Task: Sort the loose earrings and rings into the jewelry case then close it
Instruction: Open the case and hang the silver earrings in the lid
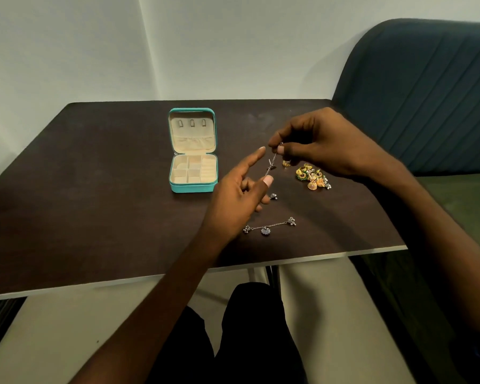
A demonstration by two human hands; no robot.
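Pinching a silver chain earring (pixel 272 162) with our right hand (pixel 324 145), we keep our left hand (pixel 239 195) relaxed beside the open jewelry case (pixel 193 173).

On the dark brown tabletop (pixel 94 189) a teal square jewelry case (pixel 193 151) with cream lining lies open. The right hand (pixel 324 145) pinches a thin silver chain earring (pixel 272 162), which dangles beside the left hand (pixel 239 195), whose fingers are loosely spread. A heap of gold bell-shaped earrings (pixel 313 178) lies under the right hand, and what seems a second silver chain piece (pixel 269 227) lies nearer.

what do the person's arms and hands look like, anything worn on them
Both arms are bare to the frame edge, with no sleeves in view. The left hand and right hand show no rings, watch or gloves. Fingernails look short and pale.
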